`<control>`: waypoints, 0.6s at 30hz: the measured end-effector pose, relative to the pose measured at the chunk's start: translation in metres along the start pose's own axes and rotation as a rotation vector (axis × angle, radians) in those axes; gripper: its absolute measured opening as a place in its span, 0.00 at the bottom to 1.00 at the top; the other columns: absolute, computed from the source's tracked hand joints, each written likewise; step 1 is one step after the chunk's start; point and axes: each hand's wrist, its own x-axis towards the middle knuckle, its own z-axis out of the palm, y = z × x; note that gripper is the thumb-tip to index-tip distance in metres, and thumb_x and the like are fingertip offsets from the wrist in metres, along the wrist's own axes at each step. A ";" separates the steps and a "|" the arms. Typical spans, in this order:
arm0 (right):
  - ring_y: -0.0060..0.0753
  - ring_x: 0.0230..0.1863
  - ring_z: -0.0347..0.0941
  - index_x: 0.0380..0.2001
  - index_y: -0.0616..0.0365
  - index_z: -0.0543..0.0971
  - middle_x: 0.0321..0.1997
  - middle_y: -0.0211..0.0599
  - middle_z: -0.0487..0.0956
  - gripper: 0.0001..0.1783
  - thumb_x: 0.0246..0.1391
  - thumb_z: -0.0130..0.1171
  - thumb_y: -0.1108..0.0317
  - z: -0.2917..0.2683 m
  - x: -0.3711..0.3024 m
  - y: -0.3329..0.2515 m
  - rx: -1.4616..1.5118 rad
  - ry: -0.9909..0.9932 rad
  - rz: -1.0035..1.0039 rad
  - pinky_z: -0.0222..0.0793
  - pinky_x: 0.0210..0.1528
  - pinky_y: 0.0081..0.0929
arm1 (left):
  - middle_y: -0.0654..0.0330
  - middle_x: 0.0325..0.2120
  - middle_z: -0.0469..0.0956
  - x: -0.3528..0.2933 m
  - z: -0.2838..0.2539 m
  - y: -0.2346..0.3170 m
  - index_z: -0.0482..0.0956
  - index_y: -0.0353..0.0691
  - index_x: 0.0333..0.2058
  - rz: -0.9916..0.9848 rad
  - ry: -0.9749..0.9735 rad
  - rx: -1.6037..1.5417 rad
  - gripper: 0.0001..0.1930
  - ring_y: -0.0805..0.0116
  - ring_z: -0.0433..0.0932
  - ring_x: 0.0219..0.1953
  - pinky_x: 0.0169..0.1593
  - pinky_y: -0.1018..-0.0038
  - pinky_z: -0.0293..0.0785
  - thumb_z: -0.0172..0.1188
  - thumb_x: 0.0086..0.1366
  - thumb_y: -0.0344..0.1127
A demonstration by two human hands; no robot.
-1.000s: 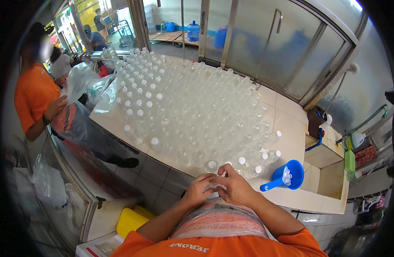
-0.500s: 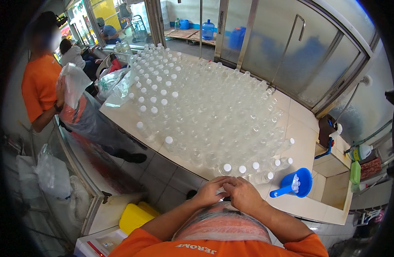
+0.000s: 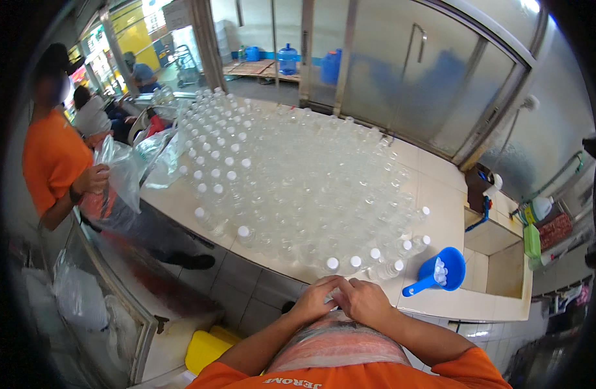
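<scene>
My left hand [image 3: 316, 301] and my right hand [image 3: 365, 302] meet in front of my waist, at the near edge of the table. Fingers of both are bent and closed together. A bit of something pale shows between them, too small and covered to name. Just below them, clear plastic film [image 3: 340, 343] wraps my front over a reddish layer. Beyond my hands, white-capped clear bottles [image 3: 355, 262] line the table's near edge. Behind these stand many uncapped clear bottles [image 3: 311, 188], with more capped ones [image 3: 231, 175] along the left side.
A blue dipper [image 3: 455, 272] holding white caps stands right of my hands on the tiled table [image 3: 434, 175]. At the left, a person in an orange shirt [image 3: 51, 155] holds a clear plastic bag [image 3: 119, 162]. A yellow container [image 3: 204, 350] is low at left.
My view has shifted, so the table sits lower and further left in it. My hands stay together at my waist. The other person's hand and plastic bag have come down.
</scene>
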 end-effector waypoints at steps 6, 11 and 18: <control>0.58 0.33 0.81 0.43 0.60 0.78 0.31 0.51 0.80 0.12 0.62 0.63 0.64 -0.029 0.001 0.002 0.185 0.109 0.035 0.76 0.37 0.51 | 0.48 0.57 0.80 0.002 -0.016 0.014 0.79 0.35 0.57 -0.037 -0.028 -0.065 0.26 0.49 0.79 0.60 0.64 0.58 0.75 0.71 0.61 0.35; 0.54 0.38 0.78 0.40 0.60 0.77 0.33 0.46 0.78 0.15 0.57 0.68 0.62 -0.099 -0.038 0.009 0.202 0.289 -0.124 0.74 0.40 0.47 | 0.46 0.54 0.81 -0.009 -0.025 0.029 0.75 0.33 0.61 -0.473 0.136 -1.261 0.29 0.46 0.81 0.57 0.57 0.55 0.80 0.60 0.74 0.52; 0.45 0.27 0.68 0.23 0.57 0.75 0.25 0.40 0.70 0.22 0.63 0.60 0.51 -0.093 -0.047 0.051 0.004 0.535 -0.282 0.64 0.32 0.41 | 0.47 0.44 0.85 0.018 -0.055 0.060 0.78 0.34 0.55 -0.620 -0.351 -1.449 0.25 0.49 0.86 0.40 0.39 0.62 0.85 0.54 0.76 0.53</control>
